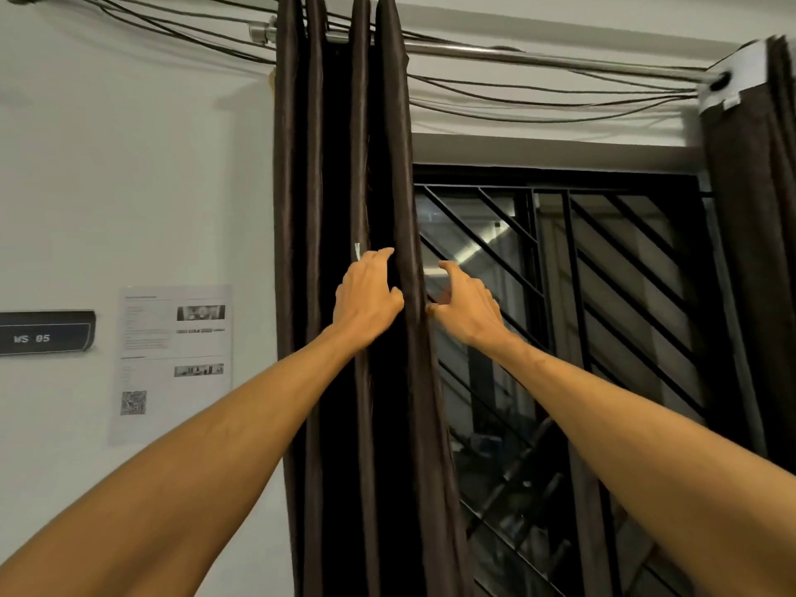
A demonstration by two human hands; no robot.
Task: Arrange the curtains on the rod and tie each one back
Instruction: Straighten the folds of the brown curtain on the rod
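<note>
Left curtain hangs bunched at the left end of the rod, pleats vertical; left hand grips its outer pleat, right hand clawed half-open, thumb at the free edge, empty.

A gathered curtain hangs on the rod left of the window grille.
</note>
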